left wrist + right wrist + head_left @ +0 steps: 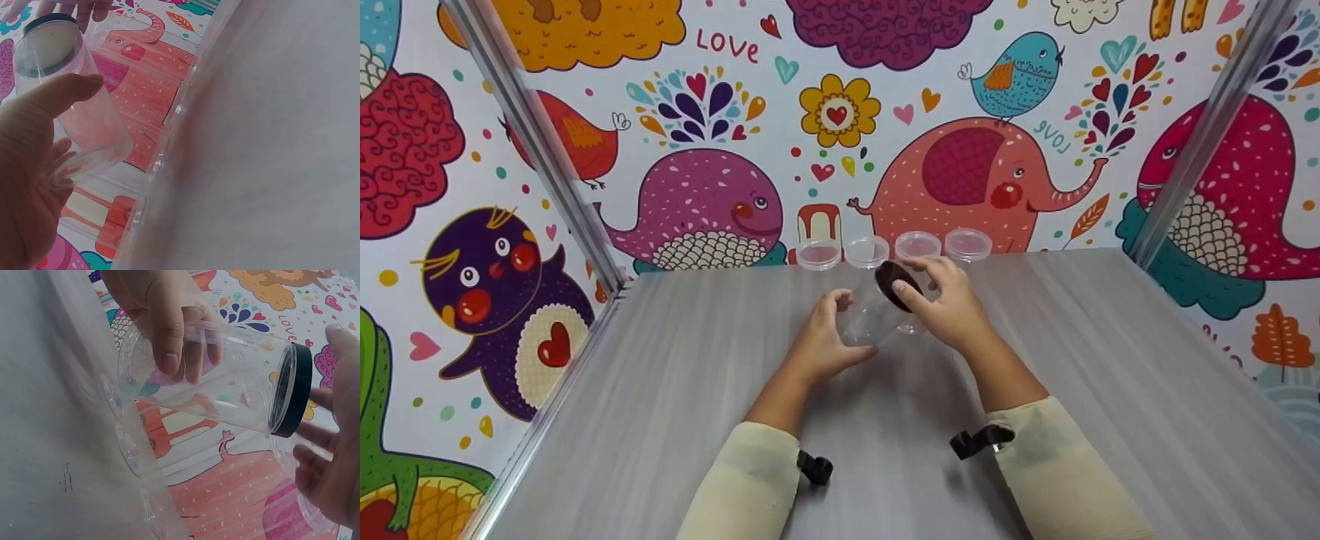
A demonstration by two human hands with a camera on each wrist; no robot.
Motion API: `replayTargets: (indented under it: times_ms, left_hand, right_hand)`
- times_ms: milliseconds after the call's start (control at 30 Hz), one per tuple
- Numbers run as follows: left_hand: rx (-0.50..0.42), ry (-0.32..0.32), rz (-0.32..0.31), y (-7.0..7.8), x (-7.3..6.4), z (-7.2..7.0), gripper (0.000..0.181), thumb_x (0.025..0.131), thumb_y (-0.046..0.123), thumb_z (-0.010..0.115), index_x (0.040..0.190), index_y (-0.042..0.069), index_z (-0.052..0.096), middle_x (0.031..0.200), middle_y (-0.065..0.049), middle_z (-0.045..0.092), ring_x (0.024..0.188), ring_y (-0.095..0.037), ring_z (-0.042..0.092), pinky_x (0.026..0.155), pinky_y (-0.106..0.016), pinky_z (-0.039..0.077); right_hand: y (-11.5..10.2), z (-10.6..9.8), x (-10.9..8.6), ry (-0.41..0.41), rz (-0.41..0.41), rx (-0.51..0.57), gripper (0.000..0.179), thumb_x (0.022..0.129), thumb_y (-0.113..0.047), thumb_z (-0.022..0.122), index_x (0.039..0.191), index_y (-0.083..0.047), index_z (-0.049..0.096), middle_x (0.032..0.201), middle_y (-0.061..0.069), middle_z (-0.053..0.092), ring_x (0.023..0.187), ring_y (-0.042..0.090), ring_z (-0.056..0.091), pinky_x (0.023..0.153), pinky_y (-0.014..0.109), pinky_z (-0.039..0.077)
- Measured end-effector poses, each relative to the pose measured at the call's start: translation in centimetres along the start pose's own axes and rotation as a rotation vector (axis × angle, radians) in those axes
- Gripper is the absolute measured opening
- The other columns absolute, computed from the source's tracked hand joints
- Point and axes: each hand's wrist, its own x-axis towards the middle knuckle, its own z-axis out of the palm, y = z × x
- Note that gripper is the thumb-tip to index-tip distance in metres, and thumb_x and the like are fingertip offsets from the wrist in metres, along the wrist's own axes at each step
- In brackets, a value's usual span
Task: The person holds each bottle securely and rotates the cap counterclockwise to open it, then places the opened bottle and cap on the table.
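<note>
My left hand grips a clear plastic jar around its side near the base, thumb on one side and fingers on the other. The jar is tilted over the table, its black lid facing my right hand. In the right wrist view, the fingertips of my right hand reach the lid's edge, while the thumb stands spread a little off it. The head view has that thumb overlapping the lid. The left wrist view puts the lid's pale underside inside the jar's mouth.
Several clear jars without black lids stand in a row at the back, among them the leftmost jar and the rightmost jar. Behind them rises a wall printed with animals. Metal posts frame the grey table.
</note>
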Motion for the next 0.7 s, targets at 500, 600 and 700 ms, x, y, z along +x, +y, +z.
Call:
replayTargets:
  times_ms: [500,600,700]
  left_hand:
    - [-0.003,0.007,0.028,-0.09,0.18,0.03,0.099,0.074,0.032,0.099,0.153,0.016,0.041,0.152,-0.008,0.056,0.143,-0.026,0.054,0.125,-0.05,0.046]
    - [-0.007,0.006,0.026,-0.08,0.14,0.0,0.098,0.075,0.032,0.098,0.153,0.017,0.041,0.152,-0.008,0.056,0.143,-0.026,0.054,0.125,-0.05,0.045]
    - [-0.006,0.001,0.017,-0.04,0.08,0.0,0.099,0.075,0.034,0.098,0.153,0.018,0.04,0.152,-0.009,0.055,0.143,-0.026,0.053,0.125,-0.051,0.045]
  right_hand:
    - [0.24,0.25,-0.11,-0.038,-0.021,-0.063,0.048,0.1,-0.05,0.07,0.142,-0.025,0.069,0.144,0.008,0.067,0.127,0.033,0.06,0.103,0.057,0.057]
    - [0.26,0.19,-0.08,-0.051,-0.056,-0.038,0.044,0.101,-0.041,0.069,0.142,-0.026,0.069,0.147,0.005,0.066,0.129,0.031,0.057,0.101,0.055,0.057]
    - [0.31,0.15,-0.05,-0.056,-0.086,-0.007,0.043,0.099,-0.03,0.067,0.142,-0.025,0.069,0.149,0.004,0.066,0.13,0.03,0.056,0.098,0.051,0.056]
